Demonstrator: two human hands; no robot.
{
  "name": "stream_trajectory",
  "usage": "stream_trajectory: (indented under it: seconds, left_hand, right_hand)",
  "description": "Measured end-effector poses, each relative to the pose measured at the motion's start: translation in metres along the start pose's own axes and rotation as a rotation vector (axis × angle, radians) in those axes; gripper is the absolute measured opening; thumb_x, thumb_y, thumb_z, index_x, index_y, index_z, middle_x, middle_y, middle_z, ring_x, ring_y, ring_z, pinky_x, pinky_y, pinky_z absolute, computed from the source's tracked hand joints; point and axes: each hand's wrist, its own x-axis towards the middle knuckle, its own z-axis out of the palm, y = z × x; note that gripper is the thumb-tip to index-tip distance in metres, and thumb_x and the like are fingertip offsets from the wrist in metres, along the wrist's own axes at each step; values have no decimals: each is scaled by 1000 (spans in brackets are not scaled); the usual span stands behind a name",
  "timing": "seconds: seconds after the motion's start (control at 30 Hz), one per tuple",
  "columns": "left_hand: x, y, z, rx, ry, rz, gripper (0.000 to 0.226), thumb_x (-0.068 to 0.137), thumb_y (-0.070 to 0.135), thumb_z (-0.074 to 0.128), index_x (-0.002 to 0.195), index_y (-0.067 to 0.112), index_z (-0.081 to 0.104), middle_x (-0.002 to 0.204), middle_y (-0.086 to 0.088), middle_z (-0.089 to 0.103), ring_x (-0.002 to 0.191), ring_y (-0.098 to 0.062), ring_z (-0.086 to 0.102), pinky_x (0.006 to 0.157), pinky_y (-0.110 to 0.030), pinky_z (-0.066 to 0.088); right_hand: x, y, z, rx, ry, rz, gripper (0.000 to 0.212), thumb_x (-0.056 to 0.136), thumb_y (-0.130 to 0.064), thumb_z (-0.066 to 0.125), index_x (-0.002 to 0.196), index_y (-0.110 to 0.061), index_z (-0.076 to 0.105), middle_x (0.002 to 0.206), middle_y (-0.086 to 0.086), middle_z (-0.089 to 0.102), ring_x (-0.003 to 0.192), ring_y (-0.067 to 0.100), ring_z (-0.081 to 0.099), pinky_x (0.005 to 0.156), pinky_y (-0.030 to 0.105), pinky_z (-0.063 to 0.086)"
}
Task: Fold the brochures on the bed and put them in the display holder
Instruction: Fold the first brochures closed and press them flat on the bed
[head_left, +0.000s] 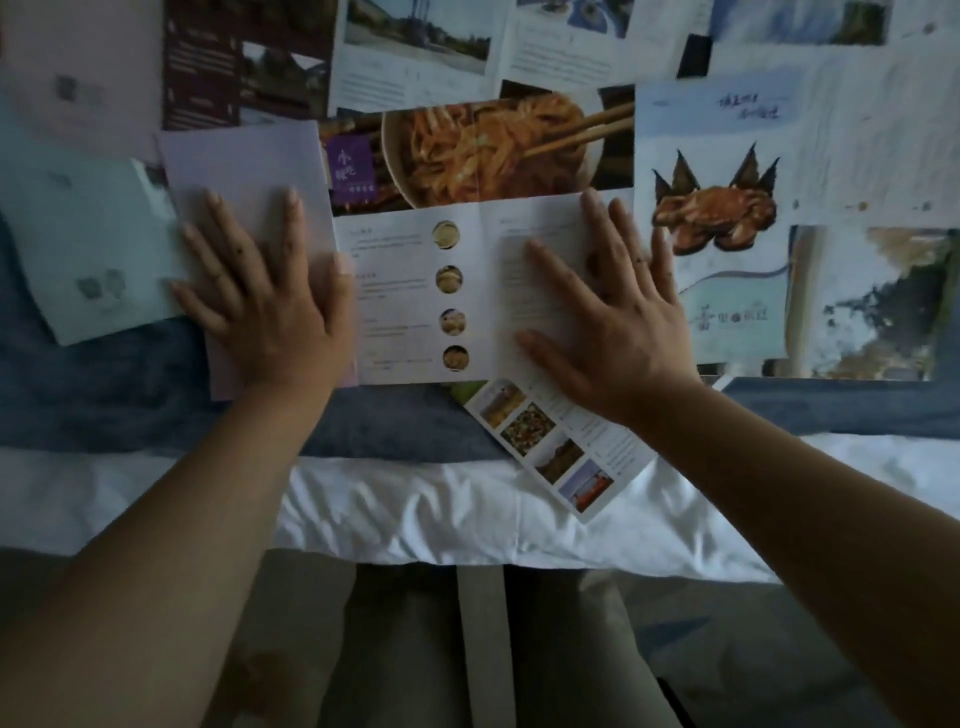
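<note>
The bed (156, 499) filled the upper part of the view, its near edge running straight across from left to right, dressed in a white sheet (415, 514) that was creased and rumpled along that edge. A dark blue, plush-looking cover (93, 395) lay across the bed as a broad band just beyond the white strip, its surface soft and slightly uneven. Below the edge, the floor (737, 654) showed at lower right as a grey-blue surface with darker patches, and the light was dim and cool throughout.
</note>
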Motion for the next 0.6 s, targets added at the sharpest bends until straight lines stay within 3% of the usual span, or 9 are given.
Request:
stream_trajectory:
  seconds: [0.2,0.3,0.4,0.5,0.6]
  left_hand:
    - [1,-50,-1,-200,24,-48,71,102,63,18,165,32,11,171,-22,0,158,-43,-2,122,-68,3]
    - [-1,-34,-7,-398,18,-42,97,89,86,10,165,27,14,172,-19,7,158,-42,4,124,-62,5]
    - [-7,-11,-17,-556,15,28,114,81,95,10,165,18,15,171,-19,10,158,-42,8,125,-60,9]
    - [-16,18,-31,-624,-4,81,114,83,94,17,165,15,15,171,-20,9,158,-42,6,125,-57,7]
    - [-26,52,-43,-622,-60,54,102,87,85,31,166,24,10,173,-15,5,158,-40,4,124,-63,10]
  right_hand:
    - [8,-3,1,-19,-10,112,80,98,-73,31,163,-39,-1,171,12,-12,158,32,-11,127,54,-2]
    - [9,-4,2,-14,-6,106,79,99,-73,30,163,-39,0,171,12,-11,158,32,-10,127,53,1]
    - [8,-3,2,-9,-15,109,80,98,-74,31,164,-38,0,171,12,-11,158,31,-10,127,52,3]
    - [8,2,-3,3,-48,95,83,98,-75,30,163,-37,-3,171,10,-12,158,29,-11,128,49,2]
    - [4,13,-8,36,-58,69,84,100,-71,31,165,-28,-1,172,7,-9,158,24,-10,129,47,5]
